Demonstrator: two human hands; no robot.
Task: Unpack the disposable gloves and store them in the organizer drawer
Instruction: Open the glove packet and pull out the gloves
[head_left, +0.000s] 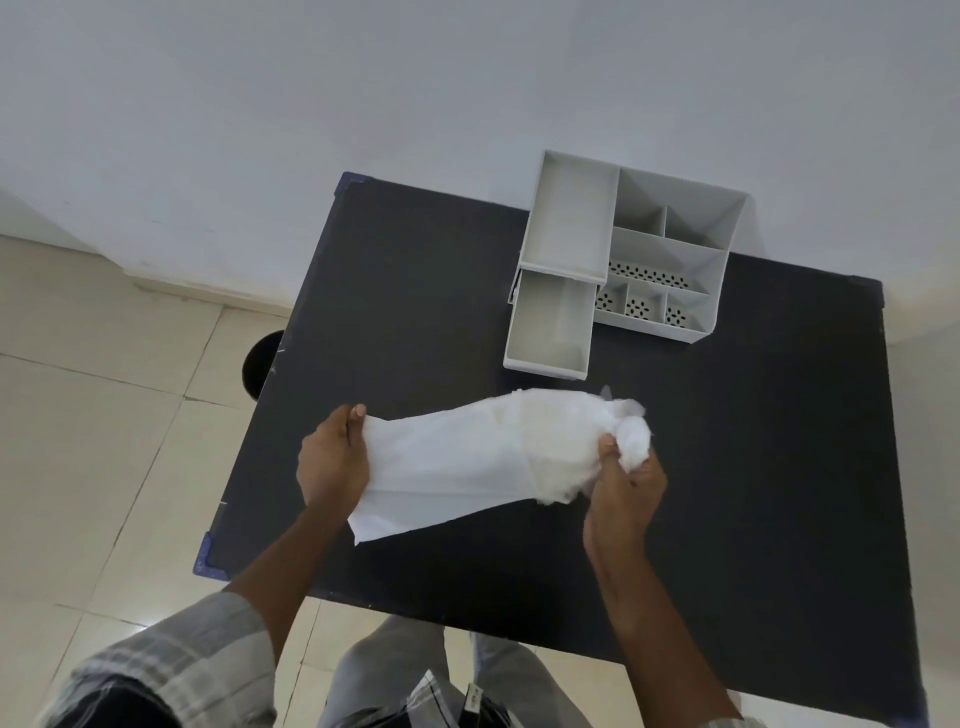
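Head view: one view only, looking down on one dark bench (415, 291).
Hands: two, both bare, both over the bench.
Left hand (332, 460): its grip is clamped on the left end of one white plastic packet (441, 467).
Right hand (626, 496): its grip is clamped on a bunch of white disposable gloves (631, 436) that comes out of the right end of the packet.
Gloves: how many, I cannot tell; they are bunched together, partly inside the packet and partly out.
Packet: it hangs between the two hands, just above the bench, near the drawer.
Organizer (660, 249): one, grey, at the far side of the bench, with several compartments.
Drawer (550, 325): one, pulled open toward the person, nothing visible inside.
Floor (104, 415): light tiles.
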